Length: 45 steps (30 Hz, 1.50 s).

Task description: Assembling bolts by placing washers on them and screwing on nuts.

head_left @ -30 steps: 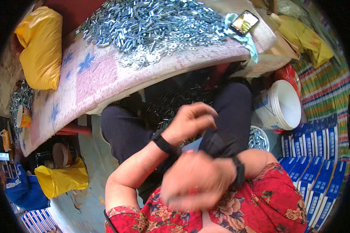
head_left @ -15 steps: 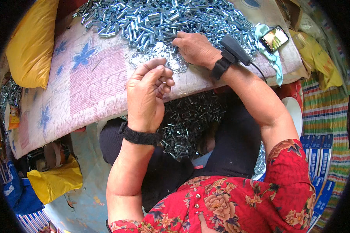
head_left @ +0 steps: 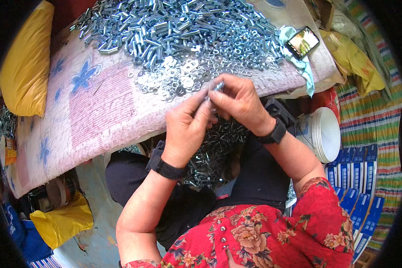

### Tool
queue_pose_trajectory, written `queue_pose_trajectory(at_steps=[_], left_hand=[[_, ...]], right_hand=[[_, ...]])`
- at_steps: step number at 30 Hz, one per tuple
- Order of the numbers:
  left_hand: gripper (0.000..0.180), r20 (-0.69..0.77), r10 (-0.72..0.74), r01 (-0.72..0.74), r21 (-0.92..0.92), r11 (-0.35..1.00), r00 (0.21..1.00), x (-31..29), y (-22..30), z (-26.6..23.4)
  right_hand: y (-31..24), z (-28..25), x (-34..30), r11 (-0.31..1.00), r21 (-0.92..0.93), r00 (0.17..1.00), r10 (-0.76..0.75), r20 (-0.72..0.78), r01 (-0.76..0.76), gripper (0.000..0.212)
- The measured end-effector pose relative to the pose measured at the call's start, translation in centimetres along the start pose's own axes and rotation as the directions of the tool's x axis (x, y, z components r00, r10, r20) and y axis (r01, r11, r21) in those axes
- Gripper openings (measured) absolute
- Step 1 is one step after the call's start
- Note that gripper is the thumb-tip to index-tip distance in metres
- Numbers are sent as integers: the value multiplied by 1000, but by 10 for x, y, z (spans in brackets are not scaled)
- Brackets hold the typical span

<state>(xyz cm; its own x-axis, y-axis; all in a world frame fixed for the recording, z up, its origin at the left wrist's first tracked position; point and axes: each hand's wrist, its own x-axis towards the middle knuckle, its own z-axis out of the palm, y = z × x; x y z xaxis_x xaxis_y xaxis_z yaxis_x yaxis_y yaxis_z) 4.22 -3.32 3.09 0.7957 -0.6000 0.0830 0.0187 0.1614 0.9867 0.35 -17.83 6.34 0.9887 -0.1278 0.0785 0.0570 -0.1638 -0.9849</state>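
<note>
Both hands meet just off the near edge of the cloth-covered table (head_left: 102, 120). In my right hand (head_left: 243, 105) a small shiny metal sleeve (head_left: 219, 85) is pinched between thumb and fingers. The fingertips of my left hand (head_left: 184, 131) press together against it from the left; blur hides what they hold. Flat washers (head_left: 183, 80) lie loose on the table just beyond the hands. Behind them spreads a large heap of metal sleeves (head_left: 165, 27), with nuts (head_left: 254, 49) toward its right side. Below the hands, a mass of dark bolts (head_left: 205, 167) shows between my legs.
A phone (head_left: 303, 42) rests on a light blue cloth (head_left: 306, 71) at the table's right. A white bucket (head_left: 328, 134) stands at the right beside blue-and-white boxes (head_left: 357, 172). A yellow sack (head_left: 27, 62) leans at the far left; a yellow bag (head_left: 64, 219) lies below the table.
My right hand has left the heap and come back toward me with a metal sleeve. My left hand has shifted down and right, and the two hands now meet.
</note>
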Motion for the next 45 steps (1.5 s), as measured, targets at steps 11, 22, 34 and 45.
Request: queue_pose_trajectory(at_steps=[11,22,34,45], left_hand=[[29,141,-220,246,-209,946,965,0,1,-2],[27,136,-238,267,-262,927,962,0,-2,-13],[26,155,-185,215,-206,955,970,-5,-8,-10],[24,160,-121,138,-97,986,980,-10,-6,-15]], right_hand=[[30,-80,111,640,-751,852,-475,-219,164,25],[24,-60,103,930,-259,876,-342,-341,262,11],[13,-50,6,982,-2,963,-185,198,189,27],[2,-39,-3,994,5,992,-111,59,111,39]])
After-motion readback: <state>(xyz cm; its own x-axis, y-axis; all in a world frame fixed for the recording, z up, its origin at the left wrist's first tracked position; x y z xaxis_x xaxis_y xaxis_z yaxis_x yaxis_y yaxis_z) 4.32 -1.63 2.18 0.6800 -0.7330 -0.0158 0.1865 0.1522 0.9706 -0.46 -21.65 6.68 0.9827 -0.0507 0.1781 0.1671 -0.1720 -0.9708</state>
